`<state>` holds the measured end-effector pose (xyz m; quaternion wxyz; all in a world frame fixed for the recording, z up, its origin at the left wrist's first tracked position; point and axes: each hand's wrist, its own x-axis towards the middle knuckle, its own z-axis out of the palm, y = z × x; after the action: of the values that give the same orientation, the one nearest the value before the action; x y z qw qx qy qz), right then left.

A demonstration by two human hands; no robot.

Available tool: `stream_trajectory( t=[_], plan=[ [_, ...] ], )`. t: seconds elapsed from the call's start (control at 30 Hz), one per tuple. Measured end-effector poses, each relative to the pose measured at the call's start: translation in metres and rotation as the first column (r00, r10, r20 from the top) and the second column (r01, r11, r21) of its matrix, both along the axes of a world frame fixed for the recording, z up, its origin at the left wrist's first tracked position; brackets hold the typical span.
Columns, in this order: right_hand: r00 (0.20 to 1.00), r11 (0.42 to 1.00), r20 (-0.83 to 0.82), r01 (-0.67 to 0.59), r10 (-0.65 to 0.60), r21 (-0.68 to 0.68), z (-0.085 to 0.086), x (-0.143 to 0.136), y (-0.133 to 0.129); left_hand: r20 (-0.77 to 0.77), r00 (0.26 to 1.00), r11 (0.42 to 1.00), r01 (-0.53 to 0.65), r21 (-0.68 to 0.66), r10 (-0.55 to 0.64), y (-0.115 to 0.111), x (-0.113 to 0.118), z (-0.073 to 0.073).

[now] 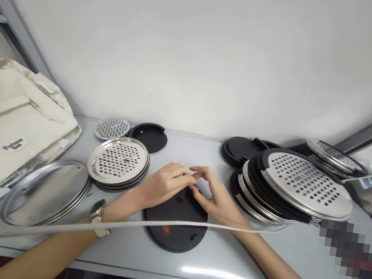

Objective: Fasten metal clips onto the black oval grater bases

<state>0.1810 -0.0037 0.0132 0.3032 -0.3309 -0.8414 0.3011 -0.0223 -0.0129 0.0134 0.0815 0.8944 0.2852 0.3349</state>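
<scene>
A black round plastic base [175,237] lies on the table in front of me, with an orange-red spot and a small dark knob near its front edge. Over its far part, my left hand [169,185] and my right hand [214,197] meet at the fingertips. Both hands have their fingers drawn together in a pinch; a tiny dark piece shows between them, too small to name. To the left sit a stack of perforated metal discs [110,165] and a stack of plain metal discs [51,198]. On the right is a tall pile of black-rimmed perforated discs [303,183].
A pale cable [143,224] crosses in front of the base and over both forearms. At far left leans a cream bag [14,120]. More black round parts [148,138] and a small perforated disc [112,128] lie near the wall. Further discs [333,154] are stacked back right.
</scene>
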Motion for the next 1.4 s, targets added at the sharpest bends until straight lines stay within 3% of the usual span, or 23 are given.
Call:
stream_trajectory(
  t=[0.33, 0.57, 0.9, 1.4],
  plan=[
    [1.000, 0.994, 0.017, -0.021, 0.020, 0.103, 0.002, 0.002, 0.005, 0.021, 0.999, 0.999, -0.035, -0.003, 0.035, -0.001, 0.003, 0.002],
    [0.999, 0.995, 0.029, 0.041, -0.043, 0.087, 0.001, 0.003, 0.010, 0.098, 0.988, 0.982, -0.100, -0.159, 0.116, 0.002, 0.002, 0.001],
    [0.988, 0.991, 0.135, 0.055, -0.071, 0.121, 0.000, 0.004, 0.011, -0.039, 0.992, 0.962, -0.125, -0.243, 0.119, 0.006, 0.002, -0.001],
    [0.985, 0.993, 0.157, 0.047, -0.064, 0.110, 0.001, 0.006, 0.012, -0.050, 0.994, 0.971, -0.105, -0.214, 0.097, 0.006, 0.000, -0.002]
  ],
)
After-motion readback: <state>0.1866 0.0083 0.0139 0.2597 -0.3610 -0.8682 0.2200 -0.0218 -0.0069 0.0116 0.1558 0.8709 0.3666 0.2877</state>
